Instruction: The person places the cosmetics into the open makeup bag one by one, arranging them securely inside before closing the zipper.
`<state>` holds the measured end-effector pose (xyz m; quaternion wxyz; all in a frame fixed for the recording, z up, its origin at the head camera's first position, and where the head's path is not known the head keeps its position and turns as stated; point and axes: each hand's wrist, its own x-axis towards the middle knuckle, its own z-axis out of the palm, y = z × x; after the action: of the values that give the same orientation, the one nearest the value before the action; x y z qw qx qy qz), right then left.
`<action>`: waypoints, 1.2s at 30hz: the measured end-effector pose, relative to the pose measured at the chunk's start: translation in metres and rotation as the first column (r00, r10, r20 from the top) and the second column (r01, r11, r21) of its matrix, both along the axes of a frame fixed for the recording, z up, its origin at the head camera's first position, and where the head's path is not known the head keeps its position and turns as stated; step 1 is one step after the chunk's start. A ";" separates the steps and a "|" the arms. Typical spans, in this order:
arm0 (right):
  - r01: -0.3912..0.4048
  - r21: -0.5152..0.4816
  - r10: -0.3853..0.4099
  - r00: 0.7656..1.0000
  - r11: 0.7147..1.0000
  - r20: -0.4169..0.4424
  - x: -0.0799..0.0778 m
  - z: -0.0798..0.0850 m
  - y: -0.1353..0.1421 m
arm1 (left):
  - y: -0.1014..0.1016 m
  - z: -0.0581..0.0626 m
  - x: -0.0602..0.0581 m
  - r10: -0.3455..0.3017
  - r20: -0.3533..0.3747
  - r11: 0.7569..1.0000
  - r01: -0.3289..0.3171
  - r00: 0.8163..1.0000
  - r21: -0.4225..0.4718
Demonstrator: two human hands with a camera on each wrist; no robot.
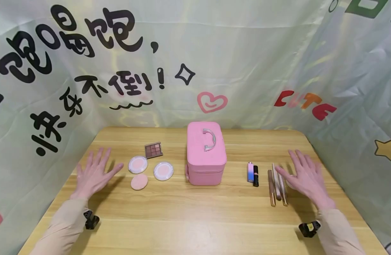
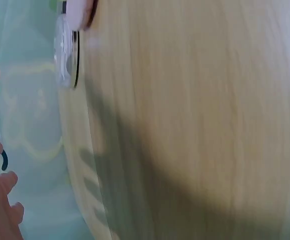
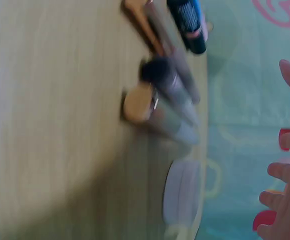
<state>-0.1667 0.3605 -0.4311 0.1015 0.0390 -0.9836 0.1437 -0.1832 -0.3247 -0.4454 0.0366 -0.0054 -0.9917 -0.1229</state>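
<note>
"CUTE" and black Chinese characters blaze across the pale fabric backdrop (image 1: 252,63)!
On the light wooden table (image 1: 169,219) stands a pink box-shaped case (image 1: 201,154); left hand (image 1: 94,173) and right hand (image 1: 307,177) hover either side, fingers spread, holding nothing. Two clear-rimmed round compacts (image 1: 138,164) sit near the left; three slim brown-and-pale tubes (image 1: 276,184) lie by the right, long axes near-to-far, two gold ends nearest. On a small black tube (image 3: 187,24), blurred lettering defies reading.

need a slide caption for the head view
Left hand and right hand spread either side of a pink case, round compacts and slim tubes on a wooden table.
</note>
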 end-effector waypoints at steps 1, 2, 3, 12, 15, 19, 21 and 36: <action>-0.004 -0.006 0.004 1.000 1.000 0.006 0.000 0.001 -0.003 | 0.002 0.000 0.000 -0.001 0.005 1.000 0.001 1.000 0.006; -0.008 -0.014 0.008 1.000 1.000 0.011 0.000 0.002 -0.006 | 0.004 0.000 0.000 -0.001 0.012 1.000 0.001 1.000 0.013; -0.014 -0.022 0.014 1.000 1.000 0.019 -0.001 0.003 -0.010 | 0.006 -0.001 -0.001 -0.003 0.019 1.000 0.003 1.000 0.023; -0.069 -0.178 0.092 0.988 0.982 0.126 -0.002 0.015 -0.042 | 0.036 0.002 -0.005 -0.047 0.065 0.990 0.038 0.997 0.133; -0.094 -0.240 0.133 0.980 0.966 0.149 -0.001 0.019 -0.052 | 0.045 0.003 -0.005 -0.066 0.076 0.983 0.051 0.995 0.177; -0.128 -0.337 0.191 0.969 0.933 0.160 0.000 0.023 -0.066 | 0.058 0.005 -0.005 -0.096 0.073 0.967 0.075 0.993 0.242; -0.139 -0.376 0.214 0.963 0.916 0.165 0.000 0.024 -0.073 | 0.065 0.006 -0.005 -0.113 0.065 0.957 0.091 0.992 0.277; -0.161 -0.485 0.273 0.947 0.860 0.169 0.004 0.030 -0.125 | 0.120 0.012 -0.005 -0.247 0.013 0.884 0.220 0.969 0.413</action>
<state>-0.1627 0.2357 -0.4006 -0.0246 0.1075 -0.9145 0.3892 -0.1881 -0.2050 -0.4336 -0.0102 -0.1129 -0.9369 -0.3308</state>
